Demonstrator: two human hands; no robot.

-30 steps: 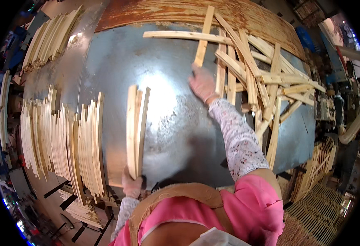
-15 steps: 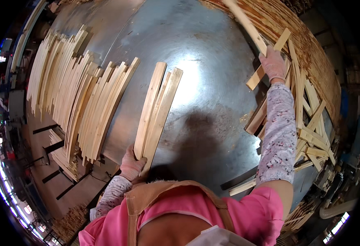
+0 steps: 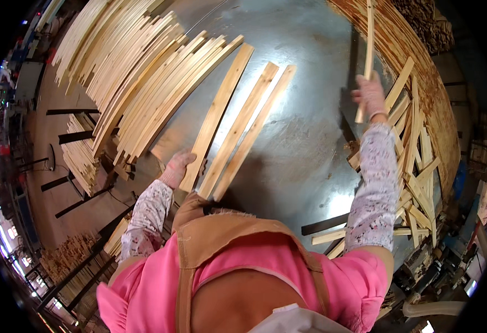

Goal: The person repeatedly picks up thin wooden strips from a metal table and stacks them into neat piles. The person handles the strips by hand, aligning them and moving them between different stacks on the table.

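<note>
My left hand (image 3: 178,168), in a pale pink work glove, is closed on the near end of a flat wooden strip (image 3: 218,114). Just right of it, two more strips, a middle one (image 3: 241,127) and a narrower one (image 3: 257,133), lie apart from each other on the metal table (image 3: 304,111). Far off to the right, my gloved right hand (image 3: 370,95) grips another wooden strip (image 3: 370,39) near its lower end. That strip points away from me, and its far end runs out of the picture.
Rows of wooden strips (image 3: 160,94) lie side by side at the left. A loose, criss-crossed heap of strips (image 3: 415,144) fills the right side, beside a rough-surfaced wooden board (image 3: 421,72). Dark metal bars (image 3: 69,186) stick out below the left rows.
The strips by my left hand were bunched together and are now spread apart. The strip in my right hand has swung from slanting to nearly straight ahead. The view has shifted.
</note>
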